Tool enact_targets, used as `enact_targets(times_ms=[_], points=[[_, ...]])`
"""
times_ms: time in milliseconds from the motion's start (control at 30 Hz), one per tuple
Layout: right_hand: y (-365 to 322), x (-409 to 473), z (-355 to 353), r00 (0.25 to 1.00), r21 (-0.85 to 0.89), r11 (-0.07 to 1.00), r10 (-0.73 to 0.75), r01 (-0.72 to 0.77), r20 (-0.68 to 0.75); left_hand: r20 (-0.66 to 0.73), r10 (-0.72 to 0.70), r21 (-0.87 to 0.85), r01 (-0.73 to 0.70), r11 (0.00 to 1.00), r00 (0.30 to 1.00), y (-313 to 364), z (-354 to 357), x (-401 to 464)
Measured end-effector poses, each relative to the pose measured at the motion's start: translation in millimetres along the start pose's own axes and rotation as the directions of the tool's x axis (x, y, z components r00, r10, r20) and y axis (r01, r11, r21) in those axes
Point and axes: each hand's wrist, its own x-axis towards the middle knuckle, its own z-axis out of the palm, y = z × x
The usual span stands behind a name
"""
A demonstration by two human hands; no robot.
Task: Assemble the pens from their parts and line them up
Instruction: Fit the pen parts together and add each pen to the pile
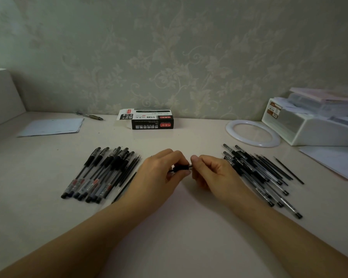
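a slim pen with a black ribbed grip lies crosswise between both hands over the glossy pale table; the left hand curls round its grip; the right hand pinches its tip end; clear-barrelled capped pens lie heaped at left; loose barrels and thin black refills at right.
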Motion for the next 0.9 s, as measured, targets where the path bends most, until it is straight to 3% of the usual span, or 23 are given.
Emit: enact_targets(times_ms=[400, 533, 633, 767, 900], points=[[3, -1, -2, 0.999, -0.045, 0.999, -0.004, 0.006, 0.037, 0.002, 0.028, 0.026, -0.028, 0.999, 1.000, 0, -1, 1], [1, -3, 2, 0.989, -0.131, 0.987, -0.104, 0.090, -0.109, -0.017, 0.003, 0.049, -0.002, 0.999, 1.000, 0, 1, 0], [1, -2, -3, 0.928, -0.359, 0.913, -0.288, 0.192, -0.237, -0.017, -0.029, 0.082, 0.031, 0.996, 0.999, -2, 3, -1], [9, 2, -4, 0.972, -0.564, 0.819, -0.207, 0.108, -0.114, -0.054, -0.089, 0.089, 0.094, 0.992, 0.995, -6, 3, 0], [11, 2, 0, 0.990, -0.619, 0.778, -0.141, 0.110, -0.001, -0.066, -0.125, 0.119, 0.132, 0.984, 0.990, -8, 4, -1]])
